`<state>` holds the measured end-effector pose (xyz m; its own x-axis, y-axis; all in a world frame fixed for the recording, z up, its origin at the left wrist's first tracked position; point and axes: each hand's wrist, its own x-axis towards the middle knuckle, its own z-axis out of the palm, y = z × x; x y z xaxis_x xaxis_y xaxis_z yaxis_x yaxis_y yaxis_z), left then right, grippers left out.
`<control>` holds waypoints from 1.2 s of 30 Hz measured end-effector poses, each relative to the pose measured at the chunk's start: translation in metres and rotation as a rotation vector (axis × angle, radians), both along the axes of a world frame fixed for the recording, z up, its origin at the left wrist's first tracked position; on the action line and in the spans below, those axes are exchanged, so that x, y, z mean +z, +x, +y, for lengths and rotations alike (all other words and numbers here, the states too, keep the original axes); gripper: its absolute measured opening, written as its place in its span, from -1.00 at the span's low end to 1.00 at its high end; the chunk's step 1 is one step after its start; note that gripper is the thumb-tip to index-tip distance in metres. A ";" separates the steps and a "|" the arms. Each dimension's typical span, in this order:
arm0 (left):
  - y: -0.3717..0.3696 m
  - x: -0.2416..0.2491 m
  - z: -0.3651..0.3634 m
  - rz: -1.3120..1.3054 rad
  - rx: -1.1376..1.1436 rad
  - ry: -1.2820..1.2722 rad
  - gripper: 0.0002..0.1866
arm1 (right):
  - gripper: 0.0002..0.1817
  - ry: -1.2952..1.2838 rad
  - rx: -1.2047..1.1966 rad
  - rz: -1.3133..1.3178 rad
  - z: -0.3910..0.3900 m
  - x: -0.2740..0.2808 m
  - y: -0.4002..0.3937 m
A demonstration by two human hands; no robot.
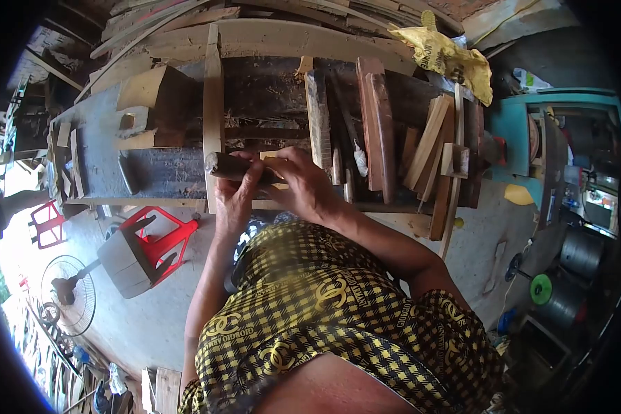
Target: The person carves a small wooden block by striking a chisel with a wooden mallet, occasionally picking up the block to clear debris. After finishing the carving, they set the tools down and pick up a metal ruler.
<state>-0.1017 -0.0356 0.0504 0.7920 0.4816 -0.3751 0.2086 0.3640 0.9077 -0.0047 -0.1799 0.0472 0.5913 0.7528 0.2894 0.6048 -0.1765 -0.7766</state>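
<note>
Near the front edge of the dark workbench, my left hand is closed around a short dark wooden piece. The piece's blunt end points left, over a long pale board that crosses the bench. Just to the right, my right hand has its fingers bent around a small light-coloured piece close to the left fingertips. What lies between the two hands is partly hidden by the fingers. A worn wooden strip lies beyond my right hand.
Reddish boards and several light sticks lie on the bench's right side. A yellow bag is at the back right. Cut wooden blocks sit at the left. Below left are a red stool and a fan.
</note>
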 end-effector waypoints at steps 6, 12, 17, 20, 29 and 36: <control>0.005 0.011 -0.001 0.066 0.051 -0.018 -0.58 | -0.51 -0.074 -0.008 -0.082 -0.007 -0.003 0.001; 0.003 0.014 -0.008 0.034 -0.097 -0.096 -0.47 | -0.63 -0.096 0.037 0.070 -0.009 -0.007 0.012; -0.011 0.007 0.000 0.081 -0.217 0.043 -0.42 | -0.76 0.055 -0.176 0.395 -0.046 0.002 0.074; -0.036 -0.007 0.010 0.228 -0.242 0.037 -0.46 | -0.69 -0.106 -0.559 0.273 -0.085 0.015 0.148; -0.084 -0.024 0.012 0.307 -0.108 -0.055 -0.49 | -0.50 -0.287 -0.907 0.073 -0.168 -0.085 0.299; -0.072 -0.016 0.011 0.357 -0.073 0.071 -0.53 | -0.48 -0.703 -0.803 0.387 -0.163 -0.137 0.287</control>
<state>-0.1736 -0.0251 0.0348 0.6501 0.4638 -0.6019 0.5400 0.2753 0.7954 0.2820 -0.3430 -0.0895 0.9341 0.0395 -0.3548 -0.1387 -0.8757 -0.4626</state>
